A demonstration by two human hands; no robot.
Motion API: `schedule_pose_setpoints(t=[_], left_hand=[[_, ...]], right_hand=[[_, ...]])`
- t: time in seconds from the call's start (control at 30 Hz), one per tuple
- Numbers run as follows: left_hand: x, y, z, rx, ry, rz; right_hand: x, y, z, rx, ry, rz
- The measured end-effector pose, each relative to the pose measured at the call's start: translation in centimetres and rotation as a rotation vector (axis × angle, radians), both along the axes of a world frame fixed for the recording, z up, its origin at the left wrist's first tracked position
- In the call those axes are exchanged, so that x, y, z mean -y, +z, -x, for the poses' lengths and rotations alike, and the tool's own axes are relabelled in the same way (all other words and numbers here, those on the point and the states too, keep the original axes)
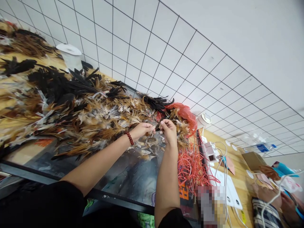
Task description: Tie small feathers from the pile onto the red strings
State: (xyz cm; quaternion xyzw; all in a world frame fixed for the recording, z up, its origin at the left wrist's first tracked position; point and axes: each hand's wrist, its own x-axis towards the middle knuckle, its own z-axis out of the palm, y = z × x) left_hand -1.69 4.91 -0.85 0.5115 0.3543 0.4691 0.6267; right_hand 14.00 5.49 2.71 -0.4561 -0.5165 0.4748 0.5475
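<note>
A wide heap of brown, tan and black feathers (78,107) covers the wooden table (239,186). Over its right end, my left hand (142,129), with a red bead bracelet on the wrist, is pinched closed on a small feather. My right hand (169,129) is closed too, fingertips meeting the left hand's at that same small feather (157,126). A red plastic bag (184,113) lies just behind my right hand. A tangle of red thread (192,164) spreads to the right of my right forearm.
A white tape roll (70,54) stands at the back by the wire grid wall (166,57). A dark glass sheet (133,180) lies under my arms. White cables, a small white device (209,151), papers and another person's arm (273,193) sit at the right.
</note>
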Motion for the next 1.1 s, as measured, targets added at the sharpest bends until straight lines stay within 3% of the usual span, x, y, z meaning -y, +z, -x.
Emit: schedule_pose_setpoints(t=[0.1, 0.2, 0.3, 0.4, 0.5, 0.63, 0.8, 0.93, 1.1], left_hand=[[-0.1, -0.1, 0.1, -0.026, 0.038, 0.001], [-0.2, 0.0, 0.1, -0.016, 0.077, 0.017], [-0.2, 0.2, 0.2, 0.012, 0.086, -0.001], [-0.3, 0.2, 0.1, 0.048, 0.081, -0.021], [-0.3, 0.2, 0.1, 0.108, 0.129, 0.004], [-0.5, 0.3, 0.0, 0.156, 0.275, 0.073], [-0.5, 0.5, -0.2, 0.228, 0.318, 0.129], [-0.5, 0.4, -0.4, 0.378, 0.309, 0.189], [-0.5, 0.6, -0.1, 0.507, 0.289, 0.250]], right_hand=[[-0.1, -0.1, -0.7, 0.100, -0.072, -0.016], [0.3, 0.5, -1.1, 0.349, -0.138, -0.243], [0.9, 1.1, -1.0, 0.606, 0.050, -0.420], [1.2, 1.3, -0.6, 0.745, 0.138, -0.354], [1.1, 1.1, -0.7, 0.762, 0.002, -0.247], [0.9, 1.1, -1.0, 0.623, -0.201, -0.219], [1.0, 1.0, 0.2, 0.563, -0.204, -0.318], [1.2, 0.6, 1.5, 0.757, -0.148, -0.475], [1.4, 0.4, 2.0, 0.909, -0.061, -0.527]])
